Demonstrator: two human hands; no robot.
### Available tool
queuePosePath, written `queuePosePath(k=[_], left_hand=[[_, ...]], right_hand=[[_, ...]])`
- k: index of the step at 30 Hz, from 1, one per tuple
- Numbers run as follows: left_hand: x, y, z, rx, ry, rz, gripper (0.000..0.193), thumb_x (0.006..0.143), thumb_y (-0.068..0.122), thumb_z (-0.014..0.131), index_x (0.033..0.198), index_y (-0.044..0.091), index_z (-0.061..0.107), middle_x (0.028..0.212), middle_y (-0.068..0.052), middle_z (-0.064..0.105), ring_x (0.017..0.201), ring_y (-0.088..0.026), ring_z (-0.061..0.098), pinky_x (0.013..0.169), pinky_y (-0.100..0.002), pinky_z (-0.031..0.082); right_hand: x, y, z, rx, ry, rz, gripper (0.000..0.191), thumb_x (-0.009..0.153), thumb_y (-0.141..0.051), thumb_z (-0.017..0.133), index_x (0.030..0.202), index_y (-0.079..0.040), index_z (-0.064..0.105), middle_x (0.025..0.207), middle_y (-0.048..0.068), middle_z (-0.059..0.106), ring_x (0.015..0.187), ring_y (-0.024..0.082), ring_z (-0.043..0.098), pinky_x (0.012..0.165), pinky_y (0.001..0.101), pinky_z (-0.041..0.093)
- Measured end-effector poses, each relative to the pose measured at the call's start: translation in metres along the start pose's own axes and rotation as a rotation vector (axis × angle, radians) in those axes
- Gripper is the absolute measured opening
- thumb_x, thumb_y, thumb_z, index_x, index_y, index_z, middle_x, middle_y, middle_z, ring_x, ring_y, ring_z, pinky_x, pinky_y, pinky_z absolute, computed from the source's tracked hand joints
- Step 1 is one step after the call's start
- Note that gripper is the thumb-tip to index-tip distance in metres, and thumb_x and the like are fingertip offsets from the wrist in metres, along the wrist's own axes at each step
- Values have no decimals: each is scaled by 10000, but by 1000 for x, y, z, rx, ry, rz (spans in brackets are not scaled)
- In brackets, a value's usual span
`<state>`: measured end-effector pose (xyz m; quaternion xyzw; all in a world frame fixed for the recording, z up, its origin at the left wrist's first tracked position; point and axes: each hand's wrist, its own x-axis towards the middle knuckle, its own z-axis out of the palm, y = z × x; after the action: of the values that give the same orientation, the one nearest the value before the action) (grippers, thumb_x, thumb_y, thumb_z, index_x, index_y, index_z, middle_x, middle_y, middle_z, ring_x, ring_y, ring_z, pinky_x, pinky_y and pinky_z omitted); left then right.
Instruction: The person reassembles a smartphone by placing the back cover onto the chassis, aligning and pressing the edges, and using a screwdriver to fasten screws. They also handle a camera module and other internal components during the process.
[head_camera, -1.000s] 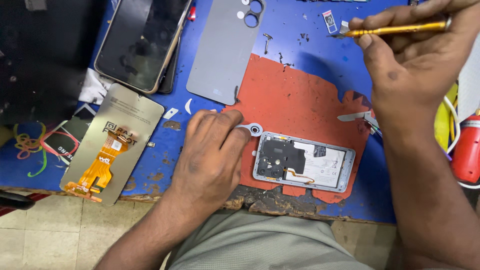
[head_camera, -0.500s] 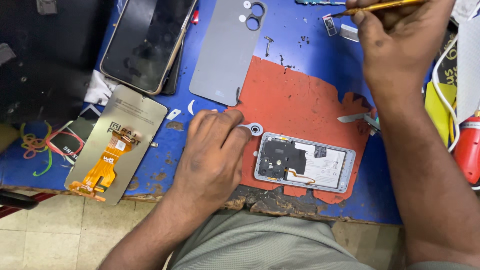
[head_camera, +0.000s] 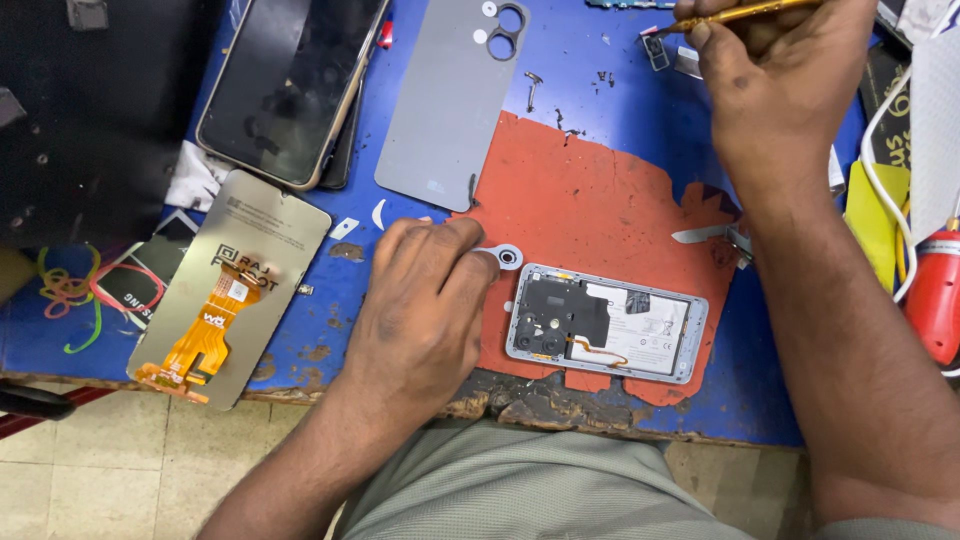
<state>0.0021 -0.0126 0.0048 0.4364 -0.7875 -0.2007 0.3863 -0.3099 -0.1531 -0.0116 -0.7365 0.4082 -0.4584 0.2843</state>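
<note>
An opened phone frame (head_camera: 607, 323) lies on a worn red mat (head_camera: 600, 200), its black board and battery exposed. My left hand (head_camera: 420, 310) rests fingers-down on the mat's left edge, its fingertips touching a small grey ring-shaped part (head_camera: 508, 258). My right hand (head_camera: 780, 80) is at the far right, shut on a yellow-handled tool (head_camera: 735, 13) whose tip points left, near small parts (head_camera: 657, 50) on the blue table.
A grey back cover (head_camera: 450, 100) lies above the mat, a phone (head_camera: 290, 85) at far left, a display panel with an orange flex cable (head_camera: 225, 290) at the left edge. Tweezers (head_camera: 715, 235), loose screws (head_camera: 570, 125) and a red tool (head_camera: 935, 290) lie at right.
My right hand with the yellow tool has moved farther away and leftward, toward the top of the view. My left hand has stayed in place by the ring part.
</note>
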Motion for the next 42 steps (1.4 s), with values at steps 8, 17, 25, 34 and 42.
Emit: queuePosePath(k=[8, 17, 25, 34, 42], left_hand=[[1, -1, -1, -13, 7, 7, 243, 839, -94, 666, 1075, -36, 645, 1163, -164, 583, 1046, -315, 592, 1003, -459, 442], [-1, -3, -1, -24, -16, 5, 238, 845, -80, 656, 1079, -44, 631, 1184, -181, 571, 1073, -326, 586, 1021, -469, 438], [-1, -2, -2, -17, -40, -3, 271, 815, -99, 642, 1082, -49, 638, 1182, -183, 570, 1054, -323, 582, 1008, -471, 441], [-2, -3, -1, -31, -40, -6, 273, 828, -105, 644, 1094, -43, 642, 1183, -178, 563, 1064, -323, 582, 1029, -482, 439], [-2, -2, -1, -23, -48, -16, 255, 842, -104, 644, 1089, -42, 639, 1190, -177, 566, 1085, -316, 584, 1043, -489, 437]], right_hand=[[-9, -52, 0, 272, 127, 196, 427, 1087, 266, 560, 1256, -56, 338, 1104, 113, 606, 1038, 231, 678, 1019, 379, 620], [-69, -122, 33, 526, 133, 547, 467, 972, 208, 600, 1208, -89, 328, 1050, 190, 666, 1045, 305, 730, 971, 431, 623], [-90, -114, 47, 443, 3, 532, 481, 989, 204, 591, 1232, -110, 319, 1082, 182, 650, 1114, 303, 728, 1068, 446, 628], [-88, -113, 51, 457, -9, 547, 471, 984, 204, 580, 1228, -103, 317, 1091, 183, 659, 1142, 315, 728, 1063, 450, 631], [-87, -112, 55, 441, -17, 537, 475, 982, 207, 576, 1225, -104, 312, 1134, 184, 660, 1175, 320, 723, 1073, 447, 621]])
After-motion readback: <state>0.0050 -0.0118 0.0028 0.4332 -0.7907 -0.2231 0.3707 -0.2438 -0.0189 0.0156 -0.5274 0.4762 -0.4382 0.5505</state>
